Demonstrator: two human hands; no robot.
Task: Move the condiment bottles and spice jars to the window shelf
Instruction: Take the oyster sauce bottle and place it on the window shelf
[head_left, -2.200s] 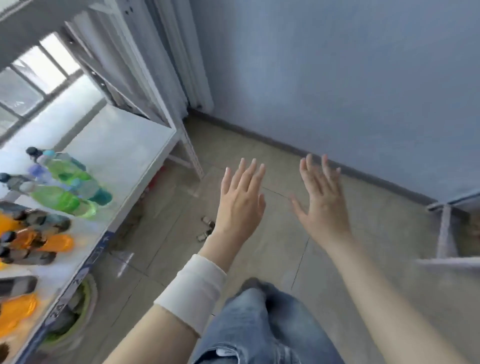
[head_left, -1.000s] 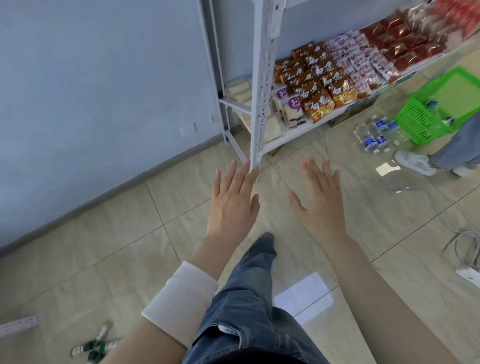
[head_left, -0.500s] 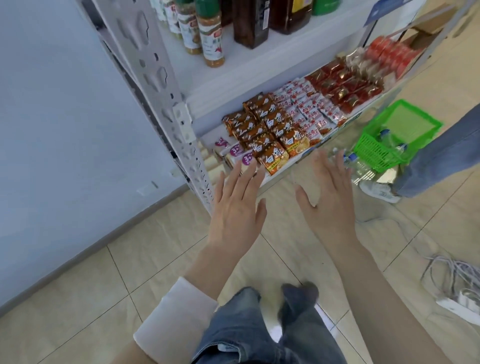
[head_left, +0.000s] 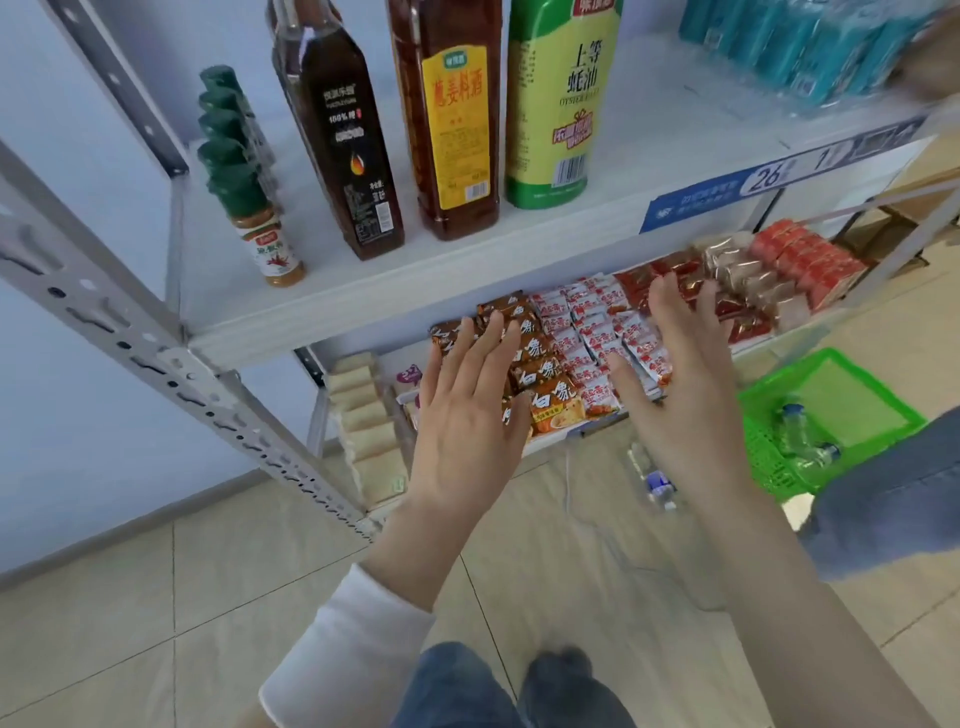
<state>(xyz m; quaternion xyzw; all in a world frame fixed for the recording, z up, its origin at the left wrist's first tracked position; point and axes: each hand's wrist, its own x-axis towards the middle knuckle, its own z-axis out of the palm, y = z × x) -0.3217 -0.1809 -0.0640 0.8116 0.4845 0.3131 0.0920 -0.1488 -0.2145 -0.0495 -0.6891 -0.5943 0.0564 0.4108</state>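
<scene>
Left hand (head_left: 467, 415) and right hand (head_left: 685, 400) hover empty, fingers straight, below the shelf (head_left: 654, 166) where condiment bottles (head_left: 452, 130) and spice jars (head_left: 267, 244) stand. Pickup seems not yet begun; next, reach up and grip a bottle.

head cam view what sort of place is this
Likely a small grocery shop: price label strip on the shelf, snack packets in rows under sauce bottles, a green shopping basket.

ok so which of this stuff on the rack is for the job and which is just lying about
For the job: spice jars, dark bottle, amber bottle, oyster sauce bottle.
Just lying about: snack packets, green basket, teal packs.
</scene>
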